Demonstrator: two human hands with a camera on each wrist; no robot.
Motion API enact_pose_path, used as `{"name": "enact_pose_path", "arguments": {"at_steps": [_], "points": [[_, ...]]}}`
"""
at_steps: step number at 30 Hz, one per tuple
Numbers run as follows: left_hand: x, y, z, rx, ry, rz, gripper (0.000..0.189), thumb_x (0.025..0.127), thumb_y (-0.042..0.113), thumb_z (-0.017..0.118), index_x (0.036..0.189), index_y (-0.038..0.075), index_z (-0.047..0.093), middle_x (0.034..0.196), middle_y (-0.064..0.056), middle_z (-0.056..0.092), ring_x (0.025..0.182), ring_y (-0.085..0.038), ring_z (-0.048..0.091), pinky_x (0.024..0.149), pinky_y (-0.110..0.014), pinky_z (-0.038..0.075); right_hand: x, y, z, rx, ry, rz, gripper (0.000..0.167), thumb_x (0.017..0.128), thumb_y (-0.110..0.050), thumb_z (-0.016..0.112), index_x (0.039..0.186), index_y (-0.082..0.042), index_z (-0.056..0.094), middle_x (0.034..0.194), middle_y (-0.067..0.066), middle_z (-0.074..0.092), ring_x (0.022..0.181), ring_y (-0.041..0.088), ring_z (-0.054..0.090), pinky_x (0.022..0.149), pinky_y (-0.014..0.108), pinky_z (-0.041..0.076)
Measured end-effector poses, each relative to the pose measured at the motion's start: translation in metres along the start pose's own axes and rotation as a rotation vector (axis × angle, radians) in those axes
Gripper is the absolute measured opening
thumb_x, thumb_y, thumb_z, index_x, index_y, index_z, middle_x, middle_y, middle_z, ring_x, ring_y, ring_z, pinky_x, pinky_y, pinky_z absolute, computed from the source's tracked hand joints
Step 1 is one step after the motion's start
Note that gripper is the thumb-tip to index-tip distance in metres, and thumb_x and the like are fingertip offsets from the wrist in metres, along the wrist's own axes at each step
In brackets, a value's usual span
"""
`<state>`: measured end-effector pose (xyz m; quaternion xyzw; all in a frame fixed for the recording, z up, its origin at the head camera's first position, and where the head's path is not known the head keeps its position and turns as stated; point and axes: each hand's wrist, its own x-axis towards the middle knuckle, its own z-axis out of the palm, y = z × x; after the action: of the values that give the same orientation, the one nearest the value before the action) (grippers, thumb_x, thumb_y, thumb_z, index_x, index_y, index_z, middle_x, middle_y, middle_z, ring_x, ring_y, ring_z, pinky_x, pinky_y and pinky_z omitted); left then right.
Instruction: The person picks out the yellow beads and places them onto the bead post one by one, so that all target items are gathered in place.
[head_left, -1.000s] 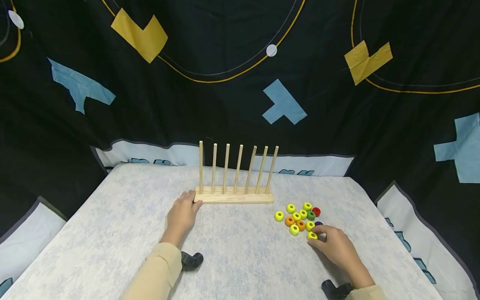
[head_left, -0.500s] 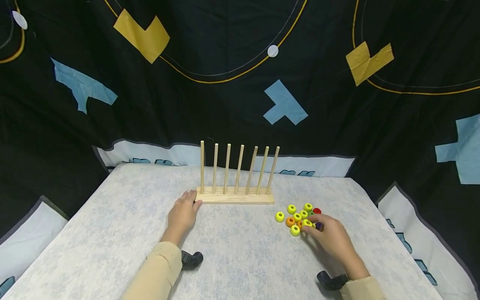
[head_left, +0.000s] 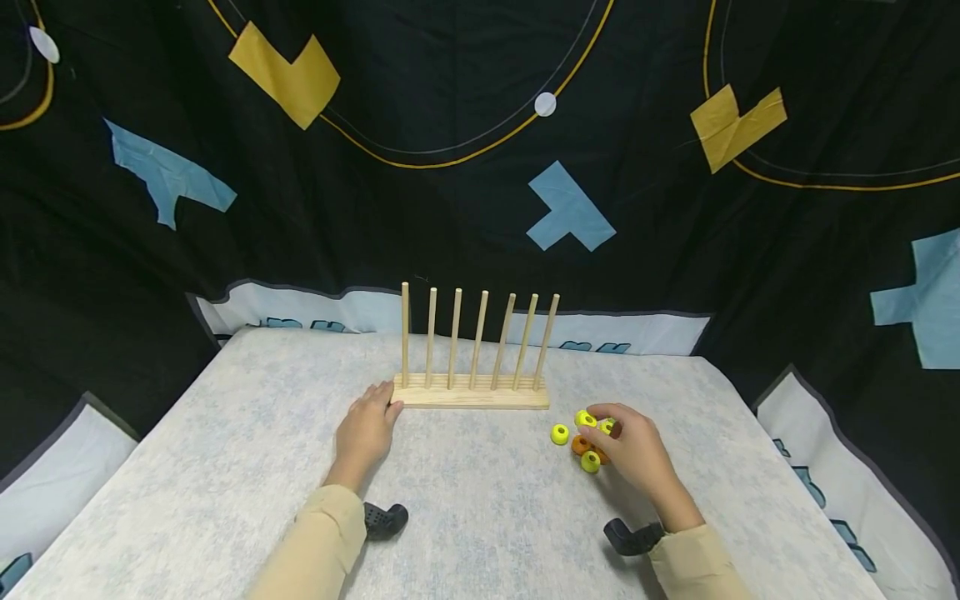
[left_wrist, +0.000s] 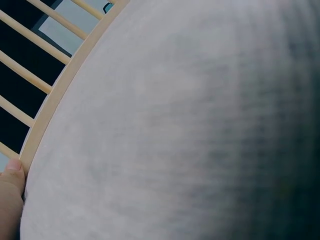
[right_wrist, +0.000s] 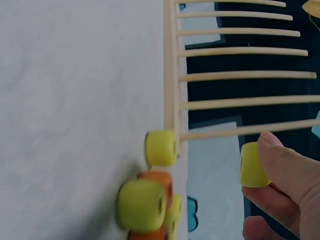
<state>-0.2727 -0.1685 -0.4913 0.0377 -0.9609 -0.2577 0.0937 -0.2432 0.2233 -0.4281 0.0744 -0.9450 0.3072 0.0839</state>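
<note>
A wooden peg rack (head_left: 472,400) with several upright dowels stands toward the back of the table. My left hand (head_left: 365,432) holds the left end of its base, and the left wrist view shows my thumb (left_wrist: 13,172) against the base. My right hand (head_left: 639,450) pinches a yellow bead (right_wrist: 254,166) between thumb and fingertips, raised over the other beads. Below it, yellow beads (head_left: 590,462) and orange beads (head_left: 581,445) lie in a cluster right of the rack. The hand hides part of that cluster in the head view.
Pale patterned cloth covers the table (head_left: 480,508). Behind it hangs a black curtain (head_left: 420,225) with blue and gold shapes. A black wrist mount (head_left: 386,521) sticks out from the left sleeve, and another wrist mount (head_left: 633,537) from the right.
My right hand has picked up the yellow bead from the near right of the cluster and carried it up and leftward over the others. My left hand stays on the rack.
</note>
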Motion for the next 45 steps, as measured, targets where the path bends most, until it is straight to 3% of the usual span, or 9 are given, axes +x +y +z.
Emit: {"name": "enact_pose_path", "arguments": {"at_steps": [15, 31, 40, 45], "points": [[-0.001, 0.0, 0.001, 0.002, 0.015, -0.005, 0.054, 0.105, 0.036, 0.047, 0.151, 0.006, 0.041, 0.155, -0.016, 0.043, 0.145, -0.038, 0.037, 0.113, -0.061, 0.036, 0.042, -0.059, 0.013, 0.103, -0.007, -0.135, 0.037, 0.089, -0.036, 0.075, 0.12, -0.015, 0.07, 0.111, 0.001, 0.07, 0.072, 0.017, 0.051, 0.053, 0.026, 0.044], [-0.001, 0.0, 0.002, 0.0, 0.032, 0.005, 0.055, 0.104, 0.035, 0.051, 0.15, 0.006, 0.042, 0.154, -0.016, 0.044, 0.145, -0.039, 0.037, 0.112, -0.062, 0.037, 0.077, -0.133, 0.032, 0.209, -0.015, -0.281, 0.032, 0.088, -0.028, 0.077, 0.118, -0.016, 0.072, 0.111, -0.002, 0.07, 0.071, 0.018, 0.051, 0.054, 0.028, 0.043], [-0.001, -0.001, 0.002, 0.002, 0.038, -0.007, 0.055, 0.104, 0.037, 0.05, 0.15, 0.008, 0.043, 0.154, -0.015, 0.045, 0.145, -0.038, 0.038, 0.113, -0.061, 0.037, 0.091, -0.164, 0.03, 0.168, -0.042, -0.306, 0.034, 0.089, -0.032, 0.076, 0.119, -0.019, 0.071, 0.119, -0.003, 0.069, 0.081, 0.016, 0.055, 0.064, 0.028, 0.05], [0.0, -0.001, 0.004, -0.001, 0.045, -0.003, 0.055, 0.103, 0.037, 0.052, 0.149, 0.009, 0.044, 0.153, -0.015, 0.045, 0.144, -0.038, 0.039, 0.113, -0.061, 0.037, 0.102, -0.18, 0.024, 0.162, -0.039, -0.345, 0.033, 0.089, -0.032, 0.076, 0.118, -0.018, 0.071, 0.116, -0.003, 0.069, 0.08, 0.015, 0.056, 0.067, 0.03, 0.052]]}}
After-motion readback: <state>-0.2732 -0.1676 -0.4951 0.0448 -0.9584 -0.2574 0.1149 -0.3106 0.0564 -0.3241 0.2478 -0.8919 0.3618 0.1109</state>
